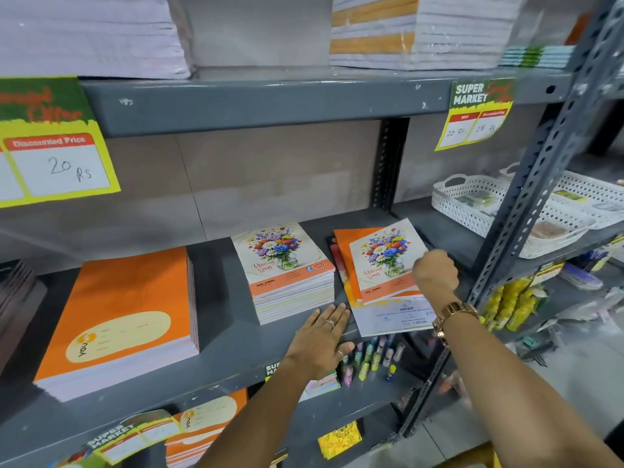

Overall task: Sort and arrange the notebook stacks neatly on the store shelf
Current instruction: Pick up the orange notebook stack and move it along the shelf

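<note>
Three groups of notebooks lie on the grey shelf (223, 346). A tall orange stack (118, 319) sits at the left. A neat stack with flower-vase covers (283, 268) stands in the middle. At the right is a loose, skewed pile: a flower-cover notebook (381, 261) on top of an orange one (347, 251) and a white one (388, 315) that juts over the shelf edge. My right hand (434, 270) is closed on the right edge of the top flower-cover notebook. My left hand (320, 339) lies flat and open on the shelf in front of the middle stack.
A perforated grey upright (547, 163) rises just right of the loose pile. White baskets (479, 204) stand beyond it. Paper stacks (422, 32) fill the shelf above, with price tags (476, 113) hanging from its edge. Pens and more notebooks sit on the shelf below (371, 359).
</note>
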Demonstrator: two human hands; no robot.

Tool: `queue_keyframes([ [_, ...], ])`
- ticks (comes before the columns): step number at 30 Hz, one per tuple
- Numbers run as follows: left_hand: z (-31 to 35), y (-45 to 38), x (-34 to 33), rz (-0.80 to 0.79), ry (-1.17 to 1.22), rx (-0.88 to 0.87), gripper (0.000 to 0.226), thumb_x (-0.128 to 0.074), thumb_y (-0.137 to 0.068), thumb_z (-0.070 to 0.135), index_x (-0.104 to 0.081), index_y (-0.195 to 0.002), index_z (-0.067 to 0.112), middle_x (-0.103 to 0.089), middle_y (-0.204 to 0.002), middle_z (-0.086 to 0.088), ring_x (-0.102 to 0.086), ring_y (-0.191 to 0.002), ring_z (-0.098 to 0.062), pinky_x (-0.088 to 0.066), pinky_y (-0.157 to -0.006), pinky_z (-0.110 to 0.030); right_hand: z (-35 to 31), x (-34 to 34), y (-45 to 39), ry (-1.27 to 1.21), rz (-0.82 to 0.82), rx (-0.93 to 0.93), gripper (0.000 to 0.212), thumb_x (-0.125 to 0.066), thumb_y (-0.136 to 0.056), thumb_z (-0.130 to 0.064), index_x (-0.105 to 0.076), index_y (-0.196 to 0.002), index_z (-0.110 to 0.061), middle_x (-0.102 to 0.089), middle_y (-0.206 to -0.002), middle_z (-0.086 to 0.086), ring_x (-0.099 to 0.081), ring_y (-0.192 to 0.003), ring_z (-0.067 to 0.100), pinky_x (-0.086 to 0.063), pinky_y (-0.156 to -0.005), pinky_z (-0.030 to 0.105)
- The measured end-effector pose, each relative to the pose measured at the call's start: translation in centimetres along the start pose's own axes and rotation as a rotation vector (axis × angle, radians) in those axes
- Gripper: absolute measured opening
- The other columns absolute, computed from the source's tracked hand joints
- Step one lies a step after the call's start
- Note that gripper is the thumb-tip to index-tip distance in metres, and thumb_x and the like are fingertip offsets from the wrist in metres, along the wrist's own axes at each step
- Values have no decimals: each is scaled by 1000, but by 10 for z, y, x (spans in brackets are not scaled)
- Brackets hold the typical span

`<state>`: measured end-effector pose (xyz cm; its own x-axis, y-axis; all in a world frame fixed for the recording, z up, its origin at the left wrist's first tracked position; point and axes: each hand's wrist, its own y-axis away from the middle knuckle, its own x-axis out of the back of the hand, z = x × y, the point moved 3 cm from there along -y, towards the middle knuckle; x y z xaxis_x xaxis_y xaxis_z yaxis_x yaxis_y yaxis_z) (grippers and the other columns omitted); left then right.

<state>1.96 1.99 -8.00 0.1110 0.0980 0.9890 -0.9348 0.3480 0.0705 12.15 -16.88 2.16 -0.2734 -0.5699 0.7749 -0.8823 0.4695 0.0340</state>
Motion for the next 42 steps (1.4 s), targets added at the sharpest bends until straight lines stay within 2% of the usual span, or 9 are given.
queue_keyframes([
  [10, -23, 36, 4, -19, 9, 38, 60, -23, -98, 41, 3, -146, 16, 3, -158, -3, 4, -145, -18, 1, -121, -36, -87, 41, 34, -195, 306, 239, 29, -40, -97, -16, -48, -117, 4, -59, -121, 27, -56, -112, 44, -46, -88, 48],
  [13, -32, 48, 6, -27, 17, 55, 61, -24, -97, 41, 3, -146, 16, 3, -158, -3, 4, -145, -18, 1, -121, -36, -112, 28, 50, -251, 212, 250, 31, -41, -97, -19, -52, -118, 1, -59, -124, 25, -54, -115, 43, -46, -90, 46],
  [18, -39, 65, 5, -39, 25, 90, 63, -26, -96, 42, 5, -146, 18, 6, -158, -2, 7, -145, -19, 4, -121, -37, -128, -22, 67, -290, -116, 145, 38, -41, -98, -21, -50, -126, 3, -52, -136, 23, -49, -124, 38, -42, -99, 39],
  [22, -38, 68, 4, -30, 51, 122, 65, -24, -95, 48, 3, -146, 19, 6, -158, -1, 8, -145, -19, 6, -120, -38, -128, -62, 81, -248, -247, 144, 35, -44, -98, -19, -53, -124, 2, -55, -133, 22, -52, -121, 37, -44, -95, 36],
  [26, -38, 67, 4, -43, 71, 125, 64, -25, -95, 48, 2, -146, 19, 5, -158, -1, 7, -145, -20, 5, -120, -39, -120, -81, 90, -170, -216, 189, 32, -49, -96, -16, -55, -120, 3, -57, -129, 24, -54, -118, 38, -48, -92, 39],
  [30, -39, 65, 4, -56, 78, 124, 63, -25, -95, 46, 1, -146, 19, 5, -158, -1, 7, -145, -20, 5, -120, -39, -120, -81, 92, -49, -208, 262, 41, -62, -88, -22, -53, -122, 0, -58, -127, 20, -54, -117, 37, -50, -88, 38],
  [34, -37, 61, 5, -54, 125, 150, 64, -24, -96, 46, 2, -146, 16, 5, -158, -1, 7, -145, -19, 5, -120, -38, -112, -69, 85, -7, -125, 277, 51, -66, -85, -16, -41, -126, 0, -52, -132, 20, -45, -122, 38, -47, -90, 42],
  [39, -26, 43, 12, -14, 344, 189, 62, -25, -97, 42, -2, -146, 11, -1, -158, -6, 2, -145, -18, 2, -119, -35, -79, -47, 58, 23, -76, 231, 49, -64, -86, -20, -45, -125, 2, -52, -131, 21, -48, -121, 40, -46, -95, 43],
  [42, -13, 25, 18, -2, 479, 204, 62, -28, -98, 39, -5, -145, 8, -4, -158, -10, -2, -145, -21, -3, -120, -34, -50, -34, 35, 74, -69, 170, 50, -61, -88, -14, -40, -129, 5, -48, -135, 23, -46, -124, 40, -45, -98, 43],
])
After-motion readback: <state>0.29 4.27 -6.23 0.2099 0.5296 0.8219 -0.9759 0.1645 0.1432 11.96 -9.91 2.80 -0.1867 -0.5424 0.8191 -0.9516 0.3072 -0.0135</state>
